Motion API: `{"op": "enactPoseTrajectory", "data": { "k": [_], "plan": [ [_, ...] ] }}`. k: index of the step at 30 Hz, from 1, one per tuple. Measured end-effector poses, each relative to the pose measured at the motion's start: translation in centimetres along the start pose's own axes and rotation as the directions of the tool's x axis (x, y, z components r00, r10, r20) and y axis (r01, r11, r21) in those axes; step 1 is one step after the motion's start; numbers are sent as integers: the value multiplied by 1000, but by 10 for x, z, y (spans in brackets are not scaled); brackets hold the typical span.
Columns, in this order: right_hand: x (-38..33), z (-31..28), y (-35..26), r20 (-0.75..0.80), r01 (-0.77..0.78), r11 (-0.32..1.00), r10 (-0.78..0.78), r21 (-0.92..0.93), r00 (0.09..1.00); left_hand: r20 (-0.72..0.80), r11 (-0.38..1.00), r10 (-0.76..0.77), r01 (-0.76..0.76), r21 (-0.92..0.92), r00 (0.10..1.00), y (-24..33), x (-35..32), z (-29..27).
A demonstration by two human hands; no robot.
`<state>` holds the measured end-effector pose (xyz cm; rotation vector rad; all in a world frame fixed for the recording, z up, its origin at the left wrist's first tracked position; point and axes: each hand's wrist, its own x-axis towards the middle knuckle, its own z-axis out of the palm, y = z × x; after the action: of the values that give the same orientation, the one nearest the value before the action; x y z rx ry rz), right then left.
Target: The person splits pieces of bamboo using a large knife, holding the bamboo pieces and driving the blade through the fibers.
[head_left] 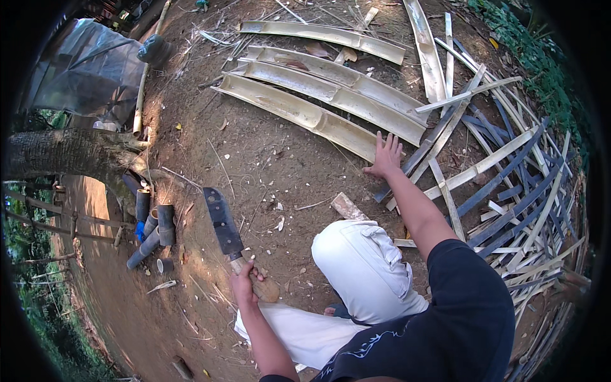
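Note:
My left hand [247,283] is wrapped round the wooden handle of a machete [223,223]. Its broad dark blade, with a few holes in it, points up and away over the dirt. Farther out to the right, my right hand [386,158] stretches forward with fingers spread. It is at the right end of the nearest split bamboo half [299,111]; whether the fingertips touch it I cannot tell. Several more bamboo halves [337,92] lie hollow side up beyond it, roughly side by side. A short pale piece of bamboo [348,207] lies near my knee.
A tangled heap of bamboo strips [509,184] spreads along the right. At the left, short dark bamboo tubes [165,224] stand and lie beside a tree trunk [70,153]. Clear plastic sheeting [95,70] hangs behind the trunk. Chips and dry leaves dot the dirt ground [191,140].

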<state>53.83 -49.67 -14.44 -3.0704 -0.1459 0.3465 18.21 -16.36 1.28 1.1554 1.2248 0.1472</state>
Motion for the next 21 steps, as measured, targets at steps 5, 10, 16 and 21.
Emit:
{"op": "enactPoseTrajectory", "data": {
  "k": [5,10,16,21],
  "plan": [
    [31,23,9,165,-14,998,4,61,986,-42,997,-7,10,83,999,-28,-17,-14],
    [-2,9,0,226,129,960,-187,250,956,-52,998,-70,70,5,996,-43,-10,-32],
    [-54,-88,-70,651,-152,744,-444,651,616,31,984,-44,48,-173,999,-47,0,-49],
    [-89,-159,-132,586,-570,257,-618,780,524,54,981,59,-47,-189,997,-36,-8,-56]
  ]
}}
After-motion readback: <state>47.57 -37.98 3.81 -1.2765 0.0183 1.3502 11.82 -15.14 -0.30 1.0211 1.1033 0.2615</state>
